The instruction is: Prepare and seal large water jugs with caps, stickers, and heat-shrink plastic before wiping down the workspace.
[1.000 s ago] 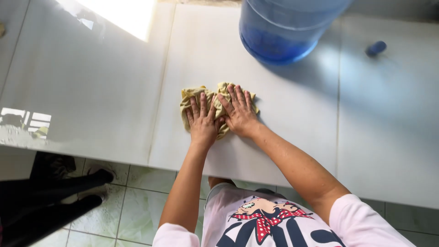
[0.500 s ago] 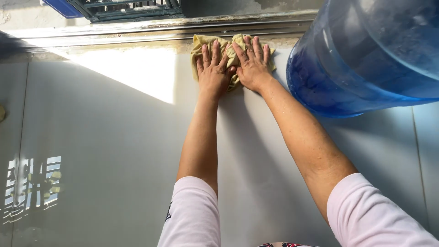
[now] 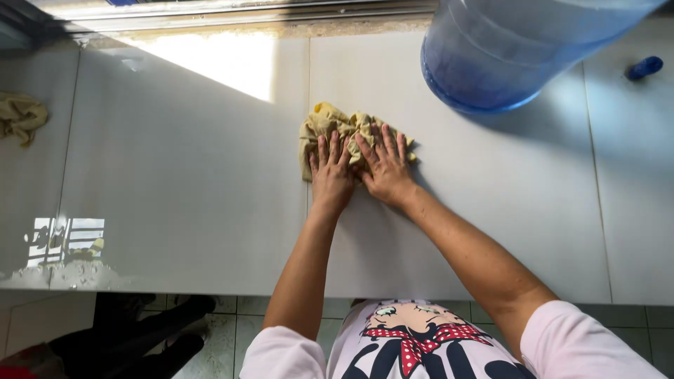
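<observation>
A crumpled yellow cloth (image 3: pixel 330 123) lies on a glossy white tiled counter (image 3: pixel 182 182). Both of my hands press flat on it, side by side with fingers spread. My left hand (image 3: pixel 330 172) covers the cloth's lower left part. My right hand (image 3: pixel 385 167) covers its right part, and its thumb touches the left hand. The cloth's upper edge shows beyond my fingertips.
A large blue water jug (image 3: pixel 512 49) stands on the counter just up and right of the cloth. A small blue cap (image 3: pixel 644 67) lies at the far right. Another yellowish rag (image 3: pixel 21 116) sits at the left edge. A window frame (image 3: pixel 232 10) runs along the back.
My hands and the cloth were pushed away to the back edge of the counter, then pulled back toward me to the middle of the counter.
</observation>
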